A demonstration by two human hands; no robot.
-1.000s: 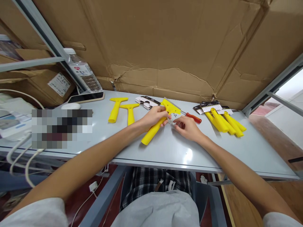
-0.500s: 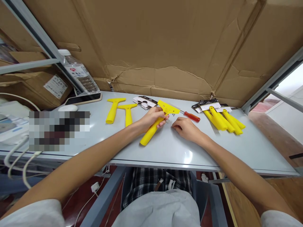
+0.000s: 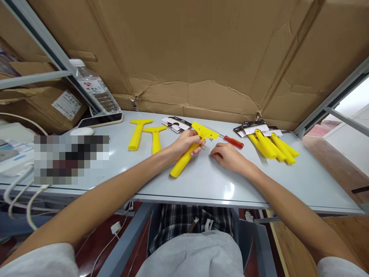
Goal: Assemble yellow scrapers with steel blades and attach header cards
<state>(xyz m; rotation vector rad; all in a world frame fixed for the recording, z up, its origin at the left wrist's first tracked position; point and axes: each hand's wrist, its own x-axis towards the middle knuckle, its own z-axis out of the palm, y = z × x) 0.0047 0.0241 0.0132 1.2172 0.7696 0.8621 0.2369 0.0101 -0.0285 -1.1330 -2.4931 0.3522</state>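
My left hand (image 3: 190,145) is closed around a yellow scraper handle (image 3: 182,163), with its flat T-shaped head pointing away from me and its round grip toward me. My right hand (image 3: 226,156) rests low over the table just to the right, its fingers curled with thumb and fingertips together; whatever they may hold is hidden. Small dark screws (image 3: 211,140) lie by the scraper's head. A little piece of metal (image 3: 204,147) shows beside my left fingertips. Behind my right hand lies a screwdriver (image 3: 234,142) with a red handle, its shaft partly behind the scraper head.
Two more yellow scraper handles (image 3: 138,134) lie to the left. Black-and-white cards (image 3: 176,124) sit at the back. Several yellow scrapers with cards (image 3: 266,146) are piled at right. A phone (image 3: 100,120) and a plastic bottle (image 3: 96,90) are back left. Cardboard (image 3: 196,57) closes off the rear.
Almost nothing differs. My right hand has shifted very slightly to the right; my left hand keeps its hold on the scraper handle.
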